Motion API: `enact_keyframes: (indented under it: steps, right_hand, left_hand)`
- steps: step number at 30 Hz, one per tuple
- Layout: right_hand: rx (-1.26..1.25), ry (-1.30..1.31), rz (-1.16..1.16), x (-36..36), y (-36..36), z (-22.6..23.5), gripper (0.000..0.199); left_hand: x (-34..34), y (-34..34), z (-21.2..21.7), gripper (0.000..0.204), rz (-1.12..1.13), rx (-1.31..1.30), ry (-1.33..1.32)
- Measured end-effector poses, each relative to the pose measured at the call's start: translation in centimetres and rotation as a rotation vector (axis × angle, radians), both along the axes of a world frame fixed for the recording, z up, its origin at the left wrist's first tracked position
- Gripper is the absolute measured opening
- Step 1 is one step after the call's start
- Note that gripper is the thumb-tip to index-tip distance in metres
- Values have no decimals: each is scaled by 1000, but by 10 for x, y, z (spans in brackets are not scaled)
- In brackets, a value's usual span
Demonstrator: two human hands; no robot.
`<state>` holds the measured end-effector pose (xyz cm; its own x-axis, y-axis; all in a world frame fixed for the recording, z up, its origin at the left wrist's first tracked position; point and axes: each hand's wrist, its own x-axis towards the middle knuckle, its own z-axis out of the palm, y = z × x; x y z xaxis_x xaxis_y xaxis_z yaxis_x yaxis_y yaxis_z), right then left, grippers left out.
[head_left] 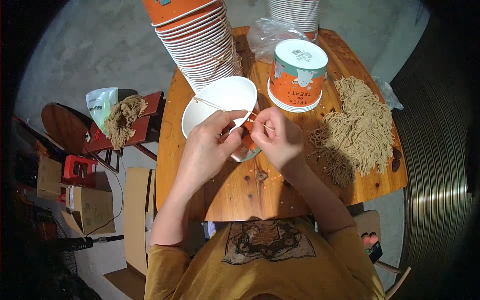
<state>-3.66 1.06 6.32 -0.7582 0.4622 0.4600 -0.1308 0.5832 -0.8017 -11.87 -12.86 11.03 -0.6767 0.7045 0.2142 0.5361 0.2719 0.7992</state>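
A paper bucket (220,95), white inside, lies tilted on the table with its mouth toward the upper left. My left hand (215,137) is closed on its rim, thumb and fingers pinching the edge. A thin tan cord (210,103) crosses the bucket's mouth and runs to my right hand (275,135). The right thumb and fingers pinch the cord just outside the rim, and a short end sticks out between them. Part of the bucket's orange and green outside shows below my hands.
A tall stack of orange buckets (200,50) rises behind on the wooden table (240,200). An upside-down bucket (300,75) stands at the back right beside a clear plastic bag (275,37). A heap of tan cords (360,130) covers the right side. A red bench (142,120) stands left.
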Motion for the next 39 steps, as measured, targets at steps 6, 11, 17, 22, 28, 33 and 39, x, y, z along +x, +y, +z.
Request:
enact_keyframes:
  steps: [6,11,17,22,28,33,39]
  right_hand:
    - [-6,19,-4,-1,-1,0,19]
    - [14,-21,-26,-2,-2,-2,17]
    - [13,68,-59,-6,-2,-10,14]
    - [56,126,-62,-3,1,-15,13]
    - [103,103,-23,5,9,-26,14]
    - [125,33,-20,11,18,-25,13]
    - [-11,-147,199,19,40,-8,8]
  left_hand:
    - [0,0,-2,30,-4,2,17]
    - [5,0,9,33,3,-118,-14]
    - [7,1,3,35,-21,-47,126]
    - [0,4,1,30,-107,-85,-75]
    - [-22,18,-17,21,-249,-90,-357]
    - [-23,31,-15,17,-274,-213,-198]
    - [-23,25,-8,17,-171,-317,4]
